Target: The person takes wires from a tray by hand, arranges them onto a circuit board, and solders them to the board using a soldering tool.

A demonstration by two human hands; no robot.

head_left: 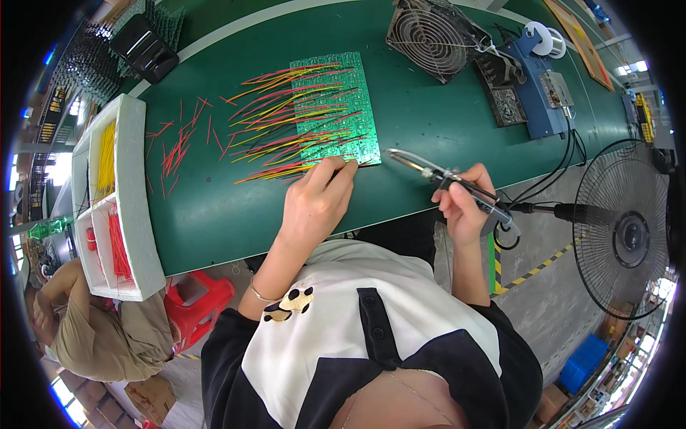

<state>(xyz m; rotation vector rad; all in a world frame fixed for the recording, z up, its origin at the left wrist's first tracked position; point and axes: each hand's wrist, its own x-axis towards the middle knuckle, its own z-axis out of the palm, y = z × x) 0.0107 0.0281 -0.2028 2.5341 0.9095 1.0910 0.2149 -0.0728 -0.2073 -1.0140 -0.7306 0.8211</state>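
My left hand [318,200] is at the near edge of a green circuit board panel [368,121], fingers pinched together by the nearest wires. Whatever is between the fingertips is hidden. Red, yellow and black wires [279,136] lie in rows across the panel, with their loose ends reaching left over the table. My right hand [466,207] grips a soldering iron [446,179] with a feed tube fixed along it. Its tip points left and stays just off the panel's near right corner.
Cut red wires [179,150] are scattered on the green table [214,222]. A white foam box [136,193] of wires stands left. Far off are a square fan [432,36] and a blue solder feeder [536,86] with a reel. A round fan [629,236] stands right. Another person sits left.
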